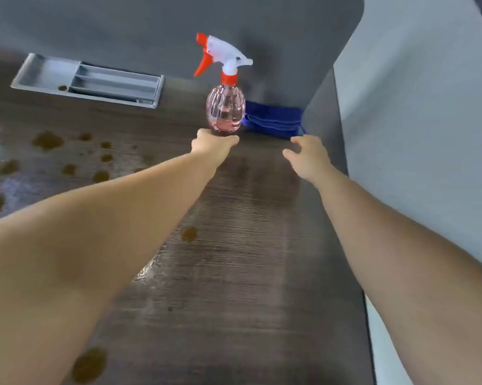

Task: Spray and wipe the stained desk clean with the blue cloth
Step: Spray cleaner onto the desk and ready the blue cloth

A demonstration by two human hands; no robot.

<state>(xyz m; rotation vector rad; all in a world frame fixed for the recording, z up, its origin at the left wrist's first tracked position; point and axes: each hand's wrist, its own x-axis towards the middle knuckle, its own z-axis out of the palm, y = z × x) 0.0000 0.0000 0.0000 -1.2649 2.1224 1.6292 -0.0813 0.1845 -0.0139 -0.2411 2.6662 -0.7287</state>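
Two reaches at once, both toward the far right corner of the desk [234, 273]. The spray bottle [225, 112] stands upright near the back panel, pink liquid low in it, with the nozzle and red trigger pointing left. The left hand [213, 143] is at the bottle's base, thumb on one side and fingers on the other. The far side of the hand is hidden, so I cannot tell whether it has closed on the bottle or is only touching it. The blue cloth [273, 120] lies folded in the corner, just right of the bottle and a little behind it, against the back panel and the side wall [414, 134]. Its long axis runs left to right, across the line of the reach. The right hand [308, 157] is the nearer one to the cloth. It holds nothing, its fingers are spread and loosely bent, and the fingertips sit just short of the cloth's front right edge; no contact is visible. From that hand the cloth lies straight ahead and slightly left. Judgement: a short forward push should get the fingers over the folded edge. Brown stains [47, 140] are mostly well to the left, with a few nearer the camera. A grey tray [54, 76] sits at the back left.
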